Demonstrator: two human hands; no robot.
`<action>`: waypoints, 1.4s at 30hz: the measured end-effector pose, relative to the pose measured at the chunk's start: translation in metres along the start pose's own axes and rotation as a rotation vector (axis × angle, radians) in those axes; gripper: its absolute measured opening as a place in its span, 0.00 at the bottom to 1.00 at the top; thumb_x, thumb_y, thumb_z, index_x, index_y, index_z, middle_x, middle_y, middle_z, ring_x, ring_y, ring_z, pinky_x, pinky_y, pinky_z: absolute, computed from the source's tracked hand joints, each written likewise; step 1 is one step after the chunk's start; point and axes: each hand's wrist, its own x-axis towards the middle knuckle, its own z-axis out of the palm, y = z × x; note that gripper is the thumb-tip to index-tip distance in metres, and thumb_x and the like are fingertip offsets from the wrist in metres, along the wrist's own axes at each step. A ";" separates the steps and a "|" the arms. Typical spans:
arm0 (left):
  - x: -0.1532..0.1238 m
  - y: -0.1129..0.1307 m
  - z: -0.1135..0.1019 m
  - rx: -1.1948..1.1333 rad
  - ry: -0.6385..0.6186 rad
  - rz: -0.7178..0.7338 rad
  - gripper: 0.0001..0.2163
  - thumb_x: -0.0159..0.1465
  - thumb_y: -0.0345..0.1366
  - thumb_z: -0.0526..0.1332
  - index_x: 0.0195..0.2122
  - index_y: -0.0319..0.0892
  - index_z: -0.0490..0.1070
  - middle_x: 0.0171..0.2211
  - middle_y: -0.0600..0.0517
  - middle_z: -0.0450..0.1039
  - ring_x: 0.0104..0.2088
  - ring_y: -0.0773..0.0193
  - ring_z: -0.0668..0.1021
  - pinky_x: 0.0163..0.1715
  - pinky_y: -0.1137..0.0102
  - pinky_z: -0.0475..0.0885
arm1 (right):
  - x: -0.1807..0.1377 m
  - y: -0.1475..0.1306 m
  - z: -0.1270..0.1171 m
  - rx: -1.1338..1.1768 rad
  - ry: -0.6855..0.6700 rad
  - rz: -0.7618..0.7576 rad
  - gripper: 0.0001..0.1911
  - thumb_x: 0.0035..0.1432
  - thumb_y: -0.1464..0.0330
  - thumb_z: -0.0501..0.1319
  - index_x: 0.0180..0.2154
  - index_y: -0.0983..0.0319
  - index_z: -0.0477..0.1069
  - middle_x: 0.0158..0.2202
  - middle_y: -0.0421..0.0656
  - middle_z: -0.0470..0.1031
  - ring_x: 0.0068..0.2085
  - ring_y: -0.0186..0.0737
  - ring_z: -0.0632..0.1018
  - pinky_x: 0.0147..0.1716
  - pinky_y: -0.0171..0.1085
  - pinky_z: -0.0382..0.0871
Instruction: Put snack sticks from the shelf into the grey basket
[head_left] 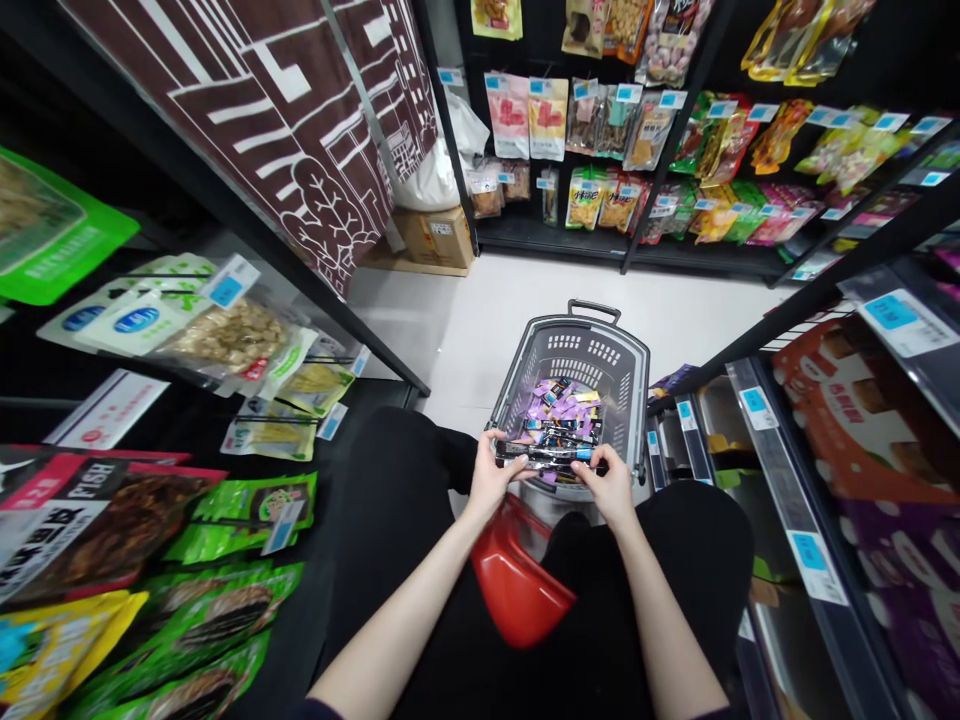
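My left hand and my right hand both grip a stack of thin dark snack packets, one hand at each end, held over the near rim of a grey shopping basket. The fingers of both hands are curled around the stack. Inside the basket lie several small purple, black and yellow packets. My knees in black trousers are on either side below the hands.
A red stool sits under me. Snack shelves close in on the left and right, with more hanging packets on the far rack. A brown patterned curtain and a cardboard box stand behind the white floor.
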 end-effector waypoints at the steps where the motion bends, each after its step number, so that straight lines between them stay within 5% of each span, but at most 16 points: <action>1: 0.001 0.001 0.000 -0.020 -0.023 -0.012 0.24 0.48 0.33 0.68 0.40 0.44 0.55 0.43 0.46 0.73 0.36 0.57 0.79 0.32 0.61 0.78 | 0.001 -0.001 -0.002 0.086 -0.019 0.065 0.19 0.42 0.57 0.65 0.24 0.58 0.56 0.21 0.34 0.64 0.22 0.37 0.72 0.24 0.37 0.67; 9: 0.004 0.007 -0.005 -0.137 -0.210 -0.120 0.20 0.50 0.32 0.67 0.42 0.39 0.63 0.51 0.41 0.68 0.42 0.54 0.78 0.43 0.56 0.74 | 0.010 -0.007 -0.029 0.409 -0.158 0.261 0.17 0.39 0.60 0.68 0.28 0.59 0.63 0.24 0.35 0.69 0.23 0.42 0.78 0.25 0.43 0.75; 17: 0.003 0.017 -0.013 -0.231 -0.407 -0.258 0.19 0.57 0.32 0.62 0.50 0.38 0.65 0.52 0.41 0.68 0.41 0.55 0.78 0.37 0.63 0.77 | 0.008 -0.010 -0.046 0.608 -0.242 0.323 0.15 0.42 0.63 0.69 0.33 0.61 0.70 0.26 0.39 0.74 0.28 0.44 0.80 0.23 0.37 0.76; 26: 0.010 0.004 -0.018 -0.074 -0.183 -0.245 0.19 0.51 0.27 0.66 0.44 0.39 0.66 0.26 0.51 0.76 0.26 0.63 0.80 0.25 0.73 0.77 | 0.009 -0.004 -0.052 0.528 -0.218 0.312 0.11 0.44 0.65 0.66 0.32 0.62 0.74 0.25 0.41 0.76 0.24 0.40 0.79 0.20 0.34 0.73; 30: 0.012 0.003 -0.022 -0.051 -0.138 -0.255 0.15 0.50 0.25 0.65 0.39 0.38 0.67 0.30 0.49 0.77 0.27 0.62 0.81 0.25 0.74 0.77 | 0.008 -0.002 -0.054 0.421 -0.264 0.280 0.08 0.45 0.68 0.60 0.27 0.64 0.76 0.21 0.41 0.75 0.20 0.37 0.75 0.22 0.36 0.71; 35: 0.010 0.006 -0.023 -0.019 -0.169 -0.294 0.10 0.50 0.26 0.65 0.36 0.32 0.73 0.39 0.40 0.77 0.35 0.61 0.80 0.37 0.73 0.76 | 0.004 -0.006 -0.057 0.396 -0.349 0.186 0.13 0.43 0.69 0.62 0.35 0.61 0.75 0.31 0.41 0.77 0.31 0.40 0.77 0.36 0.40 0.70; 39: 0.007 0.006 -0.018 0.033 -0.194 -0.265 0.21 0.41 0.24 0.70 0.39 0.34 0.74 0.38 0.43 0.78 0.38 0.58 0.79 0.43 0.69 0.74 | 0.007 -0.001 -0.055 0.149 -0.201 0.026 0.12 0.41 0.66 0.68 0.32 0.59 0.75 0.32 0.41 0.74 0.36 0.40 0.74 0.38 0.39 0.67; 42: 0.006 0.003 -0.015 0.089 -0.153 -0.238 0.19 0.42 0.30 0.71 0.37 0.35 0.76 0.31 0.47 0.79 0.34 0.58 0.80 0.40 0.66 0.75 | 0.012 0.006 -0.053 -0.039 -0.064 -0.087 0.11 0.42 0.60 0.68 0.27 0.60 0.75 0.30 0.42 0.70 0.35 0.41 0.71 0.39 0.41 0.66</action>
